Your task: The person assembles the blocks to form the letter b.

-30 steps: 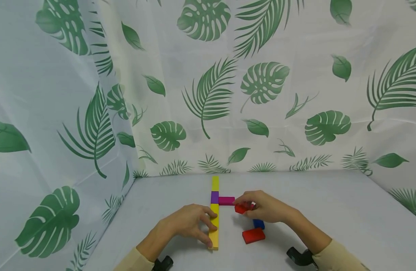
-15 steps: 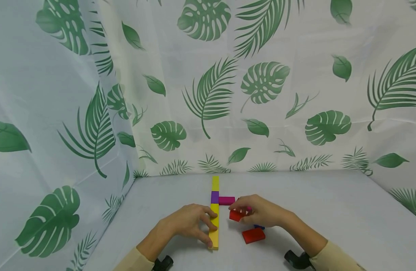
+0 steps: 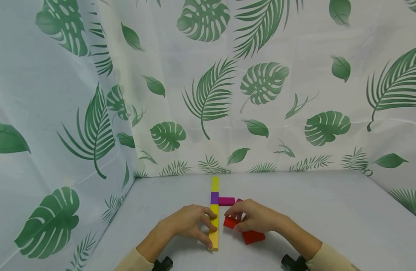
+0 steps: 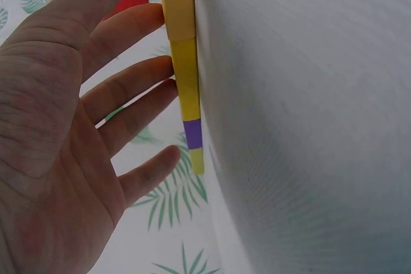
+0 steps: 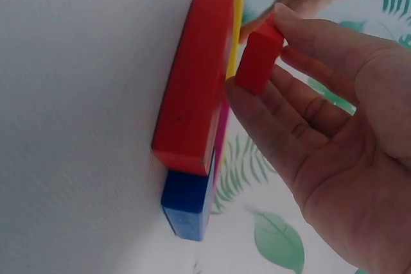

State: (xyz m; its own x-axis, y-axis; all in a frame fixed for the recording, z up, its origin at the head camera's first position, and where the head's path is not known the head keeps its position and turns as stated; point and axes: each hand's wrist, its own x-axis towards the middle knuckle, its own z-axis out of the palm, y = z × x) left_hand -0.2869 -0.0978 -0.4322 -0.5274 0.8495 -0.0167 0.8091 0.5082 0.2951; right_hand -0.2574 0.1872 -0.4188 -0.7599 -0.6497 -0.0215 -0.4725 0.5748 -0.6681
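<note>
A straight row of blocks runs away from me: an orange-yellow block, a yellow block, a purple block and a lime-yellow block. My left hand rests its fingertips along the left side of this row, fingers spread and loosely bent. A small red block is pinched between thumb and fingers of my right hand, just right of the row. In the right wrist view that red block is tilted and clear of the table.
A magenta block juts right from the purple one. Another magenta piece shows partly behind my right hand. A larger red block lies nearer me, beside a blue block. Leaf-patterned cloth hangs behind the table.
My right hand has moved left and toward me with the small red block, nearing the row and uncovering part of a magenta piece. My left hand has stayed in place.
</note>
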